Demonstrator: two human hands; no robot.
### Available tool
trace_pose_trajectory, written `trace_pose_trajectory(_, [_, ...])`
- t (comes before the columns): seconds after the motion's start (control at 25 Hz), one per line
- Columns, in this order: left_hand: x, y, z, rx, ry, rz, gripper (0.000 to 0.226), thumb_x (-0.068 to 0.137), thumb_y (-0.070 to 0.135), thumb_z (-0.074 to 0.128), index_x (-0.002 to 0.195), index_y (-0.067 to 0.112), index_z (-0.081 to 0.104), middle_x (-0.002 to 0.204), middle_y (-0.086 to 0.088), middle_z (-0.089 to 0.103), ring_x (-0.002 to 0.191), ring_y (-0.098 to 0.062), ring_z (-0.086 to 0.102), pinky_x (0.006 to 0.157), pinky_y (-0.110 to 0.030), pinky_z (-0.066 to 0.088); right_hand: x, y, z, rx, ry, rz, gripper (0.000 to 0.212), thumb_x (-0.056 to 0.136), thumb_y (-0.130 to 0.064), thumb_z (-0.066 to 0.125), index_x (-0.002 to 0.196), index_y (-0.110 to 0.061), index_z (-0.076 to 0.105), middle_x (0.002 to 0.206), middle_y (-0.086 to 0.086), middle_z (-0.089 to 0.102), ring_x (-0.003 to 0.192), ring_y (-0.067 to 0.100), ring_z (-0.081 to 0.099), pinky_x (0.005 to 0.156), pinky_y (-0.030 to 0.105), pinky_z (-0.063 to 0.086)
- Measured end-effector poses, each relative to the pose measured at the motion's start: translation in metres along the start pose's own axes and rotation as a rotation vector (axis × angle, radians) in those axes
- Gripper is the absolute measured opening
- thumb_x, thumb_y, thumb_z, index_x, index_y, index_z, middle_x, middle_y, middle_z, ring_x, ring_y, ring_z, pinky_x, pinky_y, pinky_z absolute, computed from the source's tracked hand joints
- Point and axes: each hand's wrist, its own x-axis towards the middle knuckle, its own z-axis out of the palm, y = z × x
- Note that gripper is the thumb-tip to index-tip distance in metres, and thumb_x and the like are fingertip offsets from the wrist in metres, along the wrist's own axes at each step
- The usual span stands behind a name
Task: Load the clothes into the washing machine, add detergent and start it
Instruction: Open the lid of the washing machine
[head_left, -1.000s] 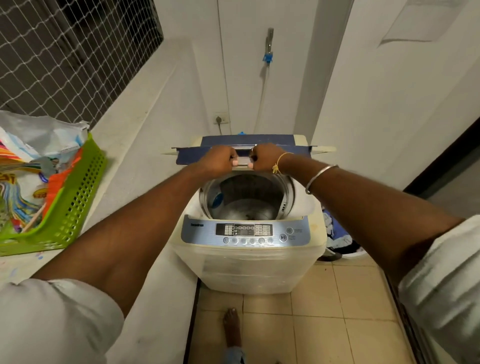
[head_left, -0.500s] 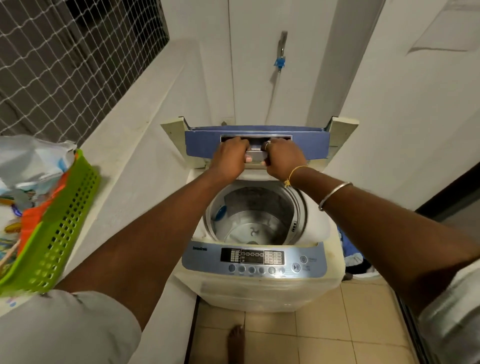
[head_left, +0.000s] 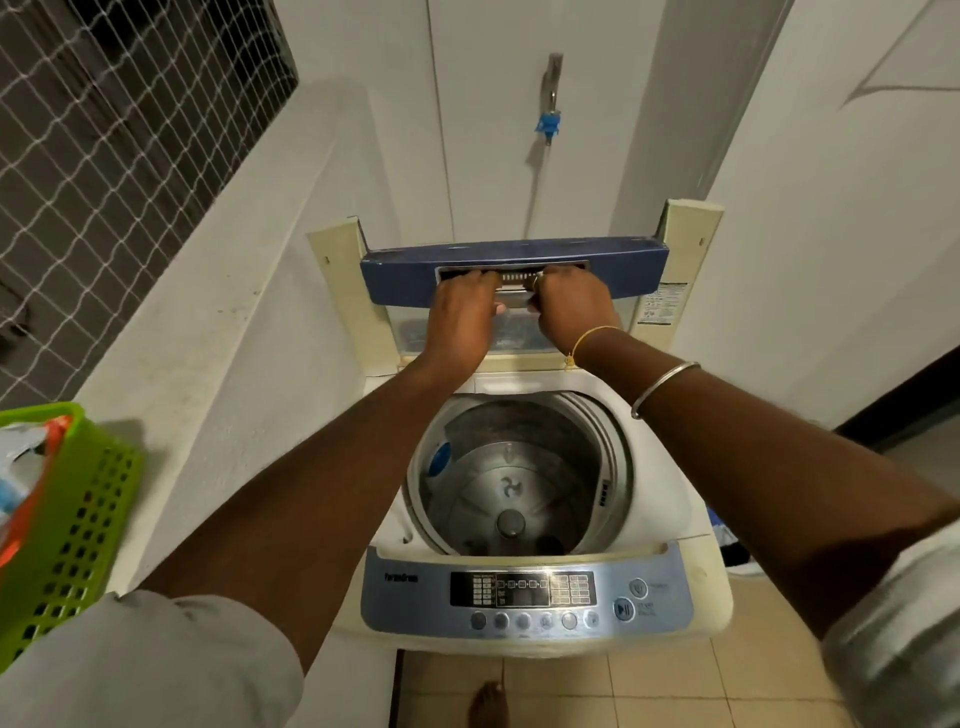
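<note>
A white top-loading washing machine (head_left: 691, 519) stands in front of me with its blue-edged lid (head_left: 395, 275) folded up at the back. My left hand (head_left: 462, 317) and my right hand (head_left: 569, 306) both grip the silver handle recess of the lid, side by side. The steel drum (head_left: 519, 478) lies open below and shows no clothes inside. The blue control panel (head_left: 524, 592) with buttons faces me at the front. A green basket (head_left: 78, 525) holding bags sits on the ledge at the left.
A white ledge (head_left: 223, 364) runs along the left under a netted window (head_left: 114, 135). A tap with a blue fitting (head_left: 548, 124) hangs on the back wall. Some blue and white items (head_left: 732, 545) lie on the floor right of the machine. My bare foot (head_left: 485, 706) stands on beige tiles.
Both hands have lifted the lid from nearly flat to folded upright at the back. The drum has come fully into sight, and my view has moved closer to the machine.
</note>
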Motion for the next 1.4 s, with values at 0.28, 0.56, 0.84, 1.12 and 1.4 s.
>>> trace_pose_trajectory(0.28, [0.024, -0.013, 0.018, 0.010, 0.015, 0.007, 0.023, 0.090, 0.019, 0.071, 0.112, 0.017, 0.068, 0.106, -0.003, 0.071, 0.096, -0.019, 0.067, 0.091, -0.034, 0.055, 0.023, 0.006, 0.015, -0.029, 0.017, -0.001, 0.022, 0.091, -0.018, 0.066, 0.111, -0.010, 0.070, 0.104, 0.011, 0.070, 0.095, 0.027, 0.066, 0.085, 0.036, 0.053])
trace_pose_trajectory(0.56, [0.026, -0.019, 0.023, -0.006, 0.026, 0.041, 0.025, 0.091, 0.020, 0.069, 0.115, 0.015, 0.066, 0.108, -0.005, 0.070, 0.097, -0.021, 0.066, 0.092, -0.035, 0.053, 0.024, 0.006, 0.023, -0.092, 0.041, -0.013, 0.026, 0.090, -0.016, 0.068, 0.115, -0.009, 0.069, 0.108, 0.011, 0.068, 0.100, 0.028, 0.064, 0.086, 0.037, 0.052])
trace_pose_trajectory(0.84, [0.010, -0.019, 0.007, -0.128, -0.068, 0.036, 0.031, 0.095, 0.025, 0.063, 0.125, 0.018, 0.060, 0.120, -0.001, 0.067, 0.109, -0.020, 0.063, 0.097, -0.036, 0.052, 0.010, 0.008, 0.021, -0.067, 0.000, -0.047, 0.031, 0.090, -0.016, 0.068, 0.121, -0.010, 0.064, 0.113, 0.012, 0.067, 0.104, 0.029, 0.062, 0.089, 0.039, 0.053])
trace_pose_trajectory(1.12, [-0.018, -0.016, -0.008, -0.076, -0.113, 0.094, 0.043, 0.094, 0.020, 0.063, 0.136, 0.021, 0.053, 0.136, -0.002, 0.058, 0.124, -0.024, 0.054, 0.103, -0.037, 0.046, -0.022, 0.015, 0.003, -0.040, -0.063, -0.158, 0.065, 0.082, -0.001, 0.071, 0.141, -0.014, 0.048, 0.134, 0.013, 0.058, 0.119, 0.033, 0.056, 0.095, 0.042, 0.052])
trace_pose_trajectory(1.4, [-0.041, -0.009, -0.026, -0.153, -0.130, 0.063, 0.051, 0.098, 0.032, 0.057, 0.145, 0.018, 0.044, 0.151, -0.003, 0.046, 0.137, -0.023, 0.044, 0.112, -0.038, 0.040, -0.056, 0.029, -0.019, -0.076, -0.053, -0.179, 0.070, 0.086, -0.006, 0.070, 0.148, -0.013, 0.038, 0.148, 0.013, 0.046, 0.131, 0.034, 0.049, 0.101, 0.043, 0.048])
